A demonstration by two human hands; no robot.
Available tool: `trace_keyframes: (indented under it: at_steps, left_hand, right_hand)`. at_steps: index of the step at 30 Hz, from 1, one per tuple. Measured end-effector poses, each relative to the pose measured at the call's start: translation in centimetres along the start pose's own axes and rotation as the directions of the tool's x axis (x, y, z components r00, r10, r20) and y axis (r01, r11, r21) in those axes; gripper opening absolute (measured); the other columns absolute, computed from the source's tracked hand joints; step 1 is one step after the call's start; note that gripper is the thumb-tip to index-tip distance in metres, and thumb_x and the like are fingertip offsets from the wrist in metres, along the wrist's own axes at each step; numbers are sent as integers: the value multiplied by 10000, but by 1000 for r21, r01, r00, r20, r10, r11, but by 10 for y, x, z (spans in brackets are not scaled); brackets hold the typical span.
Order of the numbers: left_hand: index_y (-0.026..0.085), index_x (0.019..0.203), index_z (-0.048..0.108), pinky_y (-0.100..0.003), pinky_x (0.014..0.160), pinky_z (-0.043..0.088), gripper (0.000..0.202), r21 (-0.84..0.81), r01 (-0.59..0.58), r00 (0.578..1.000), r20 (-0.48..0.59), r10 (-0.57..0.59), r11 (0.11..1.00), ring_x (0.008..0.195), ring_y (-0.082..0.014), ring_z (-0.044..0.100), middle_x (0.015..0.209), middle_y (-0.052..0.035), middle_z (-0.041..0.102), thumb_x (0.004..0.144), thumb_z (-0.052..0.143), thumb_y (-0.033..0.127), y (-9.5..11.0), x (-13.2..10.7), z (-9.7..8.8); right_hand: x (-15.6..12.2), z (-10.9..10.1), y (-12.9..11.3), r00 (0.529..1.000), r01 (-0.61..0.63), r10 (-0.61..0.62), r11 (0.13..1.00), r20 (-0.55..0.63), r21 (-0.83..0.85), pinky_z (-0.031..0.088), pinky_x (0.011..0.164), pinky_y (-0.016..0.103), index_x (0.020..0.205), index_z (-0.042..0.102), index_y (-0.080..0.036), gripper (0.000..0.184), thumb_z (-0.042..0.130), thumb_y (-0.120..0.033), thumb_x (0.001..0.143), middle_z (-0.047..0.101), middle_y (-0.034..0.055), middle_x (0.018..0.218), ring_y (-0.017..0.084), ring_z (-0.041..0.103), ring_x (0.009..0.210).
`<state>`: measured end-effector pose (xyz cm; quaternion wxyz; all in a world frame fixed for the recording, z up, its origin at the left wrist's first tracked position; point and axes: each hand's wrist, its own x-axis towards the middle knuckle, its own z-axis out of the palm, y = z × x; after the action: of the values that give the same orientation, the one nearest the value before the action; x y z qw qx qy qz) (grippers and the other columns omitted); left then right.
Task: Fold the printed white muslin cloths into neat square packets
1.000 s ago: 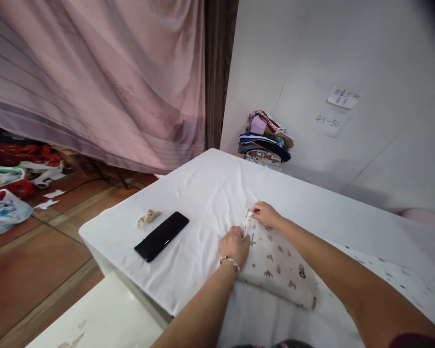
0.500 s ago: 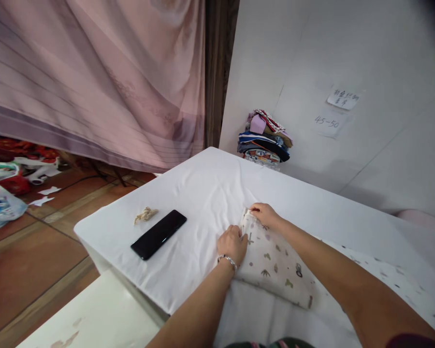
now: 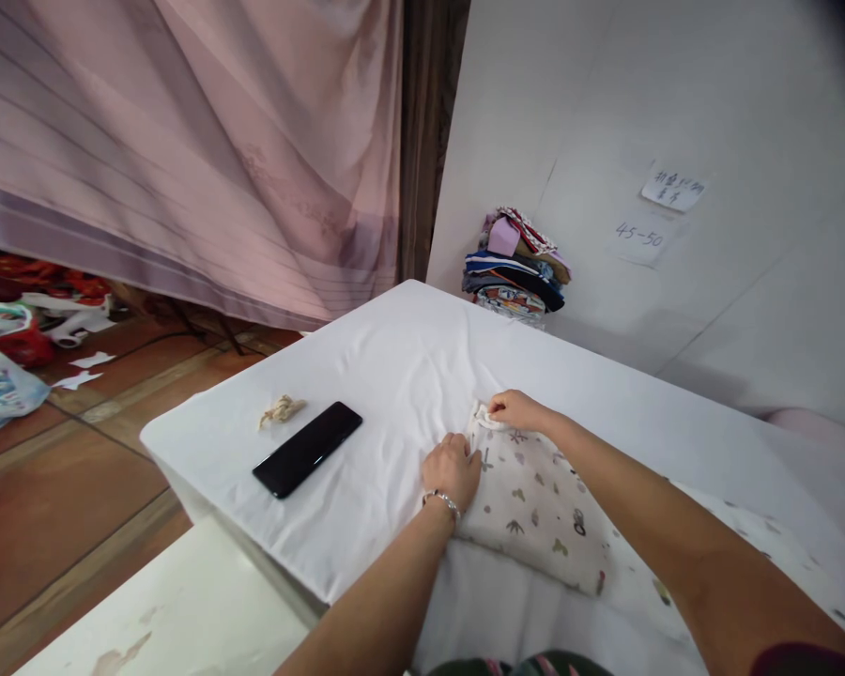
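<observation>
- Right hand [image 3: 517,410]: thumb and fingers pinched on the bunched far edge of the folded white fabric with small green, brown and grey plant prints [image 3: 531,512].
- Left hand [image 3: 452,468]: palm down, fingers curled, at the fabric's left edge, nearer the body than the right hand. Contact looks real; can't tell if it pinches the cloth or only presses it.
- Silver-coloured bracelet [image 3: 442,502] on the left wrist.
- Folded fabric lies on the table with the white cloth cover [image 3: 373,376], in front of the body, slightly skewed; its near edge runs down to the right.
- More white printed cloth [image 3: 767,526] spreads flat on the far side of the right forearm. Can't tell if it's the same piece.
- Table cover is wrinkled left of the hands.
- Black rectangular phone [image 3: 308,449], face up, left of the left hand, apart from the fabric.
- Beige knotted cord bundle [image 3: 282,410] just beyond the phone, not touching it.
- Stack of folded multicoloured clothes [image 3: 515,268] past the far table edge, near the white wall panel [image 3: 577,103].
- Handwritten white paper sheet marked 45-50 [image 3: 640,238] on the panel.
- Pink draped curtain [image 3: 253,141] hangs at far left.
</observation>
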<state>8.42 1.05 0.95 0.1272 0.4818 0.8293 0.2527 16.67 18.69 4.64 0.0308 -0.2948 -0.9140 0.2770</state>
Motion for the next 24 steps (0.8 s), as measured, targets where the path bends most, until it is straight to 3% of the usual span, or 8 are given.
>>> trace_keyframes:
  at_steps: [10, 16, 19, 24]
  left_hand:
    - [211, 783, 517, -274, 653, 354, 135, -10, 11, 999, 35, -10, 1000, 786, -163, 562, 846, -13, 579, 799, 473, 337, 1, 0, -3]
    - [211, 807, 524, -267, 653, 352, 118, 6, 21, 999, 39, -22, 1000, 791, -157, 560, 851, -11, 576, 799, 468, 315, 1, 0, -3]
    - [208, 801, 521, -264, 651, 351, 120, 7, 22, 999, 44, -22, 1000, 793, -156, 562, 850, -12, 576, 799, 469, 317, 1, 0, -4]
    - [209, 781, 515, -267, 617, 345, 116, 3, 22, 1000, -3, -22, 1000, 755, -156, 564, 837, -4, 580, 792, 466, 313, 1, 0, -2]
  right_hand:
    - [14, 10, 0, 999, -31, 28, 996, -41, -79, 378, 658, 213, 717, 647, -168, 116, 548, -155, 660, 632, 2, 753, 124, 533, 710]
    - [15, 12, 0, 999, -46, 43, 993, -33, -108, 371, 633, 213, 758, 639, -178, 143, 563, -144, 640, 629, -2, 736, 124, 533, 684]
    - [17, 11, -2, 999, -49, 46, 993, -28, -106, 360, 597, 217, 694, 628, -180, 111, 588, -133, 601, 606, -13, 661, 123, 511, 628]
    - [17, 10, -2, 993, -52, 48, 998, -112, -25, 367, 593, 211, 712, 592, -169, 70, 547, -168, 658, 584, -15, 666, 113, 503, 625]
